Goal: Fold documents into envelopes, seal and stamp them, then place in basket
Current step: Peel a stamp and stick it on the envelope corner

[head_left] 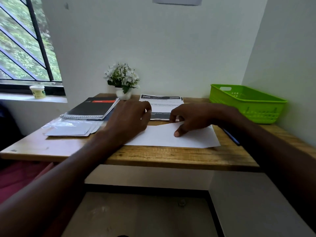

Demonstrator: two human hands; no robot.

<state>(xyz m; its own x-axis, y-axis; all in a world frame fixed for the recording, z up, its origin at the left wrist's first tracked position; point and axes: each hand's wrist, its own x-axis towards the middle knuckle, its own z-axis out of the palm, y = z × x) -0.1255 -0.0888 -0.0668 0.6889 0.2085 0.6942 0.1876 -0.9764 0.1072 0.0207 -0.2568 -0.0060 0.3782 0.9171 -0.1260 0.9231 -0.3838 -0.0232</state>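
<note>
A white sheet of paper (191, 139) lies on the wooden desk (171, 156), its far edge lifted slightly. My right hand (189, 118) pinches that far edge, with the thumb pressing down on the sheet. My left hand (130, 118) lies over the sheet's left end with curled fingers; I cannot see whether it holds the paper. Behind the hands lies a stack of printed documents (161, 101). White envelopes (71, 130) under clear plastic lie at the left. A green plastic basket (246, 101) stands at the back right.
A black spiral notebook (92, 107) lies at the back left, with a small white pot of flowers (122, 82) behind it. A dark pen (230, 136) lies right of the sheet. Walls close off the back and right; a window is at the left.
</note>
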